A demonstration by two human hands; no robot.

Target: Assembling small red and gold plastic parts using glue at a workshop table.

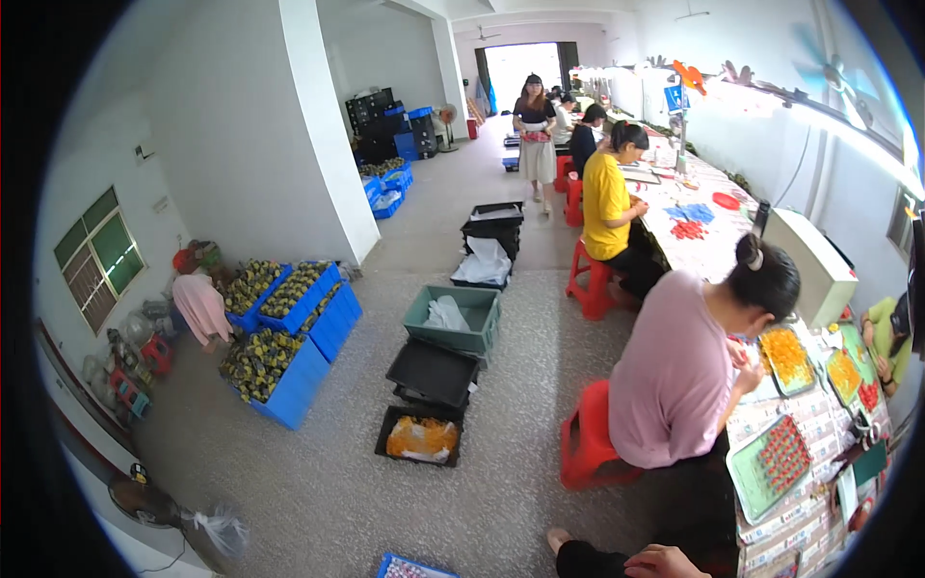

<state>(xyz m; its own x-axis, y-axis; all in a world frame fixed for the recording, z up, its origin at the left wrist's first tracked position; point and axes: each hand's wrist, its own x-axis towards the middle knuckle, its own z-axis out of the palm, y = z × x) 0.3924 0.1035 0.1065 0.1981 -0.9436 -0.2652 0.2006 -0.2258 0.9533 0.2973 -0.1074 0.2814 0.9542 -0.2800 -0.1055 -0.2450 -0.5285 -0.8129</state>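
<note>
At the lower edge my left hand (665,561) rests on my dark trouser leg (590,559), and the picture's rim cuts part of it off. Its fingers look loosely laid out, with nothing visible in them. My right hand is out of the picture. Right of my hand stands the long worktable (766,544), covered in printed paper. On it lies a green tray (747,486) with rows of small red pieces. A blue-rimmed tray (414,568) of small pale and purple pieces sits on the floor, left of my leg.
Co-workers sit along the table, the nearest in a pink top (665,376) on a red stool (588,443). Another person (535,125) stands in the aisle. Black trays (434,371) and a green crate (453,313) line the floor; blue crates (289,380) stand left, near a fan (145,501).
</note>
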